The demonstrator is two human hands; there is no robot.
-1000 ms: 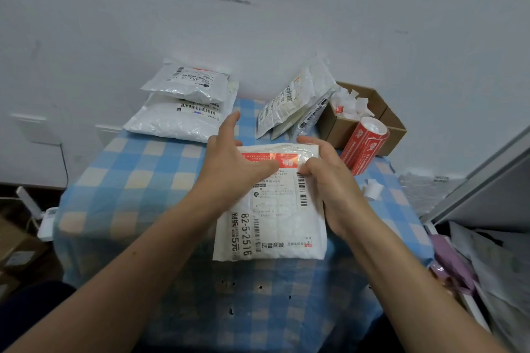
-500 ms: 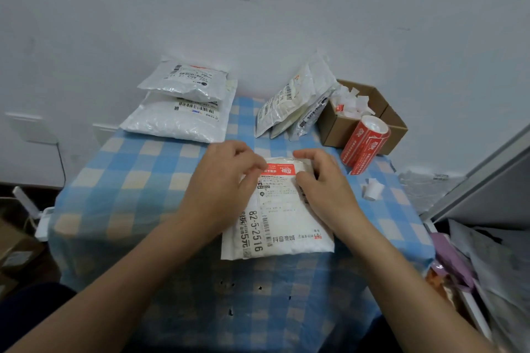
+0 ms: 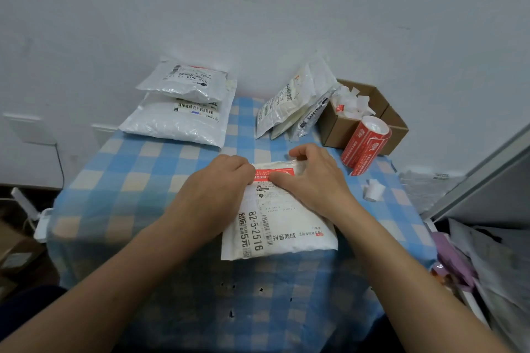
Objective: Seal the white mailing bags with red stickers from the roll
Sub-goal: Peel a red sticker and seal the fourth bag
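Bag check: white mailing bag (image 3: pixel 282 226) lies flat on checked table (image 3: pixel 137 169), near centre, red sticker (image 3: pixel 274 174) across its far edge. Curled left hand (image 3: pixel 218 183) grips bag's far left corner at sticker end. The right hand (image 3: pixel 312 178) pinches far right corner, thumb along sticker. To the right, sticker roll (image 3: pixel 365 143) leans against cardboard box (image 3: pixel 338 129).
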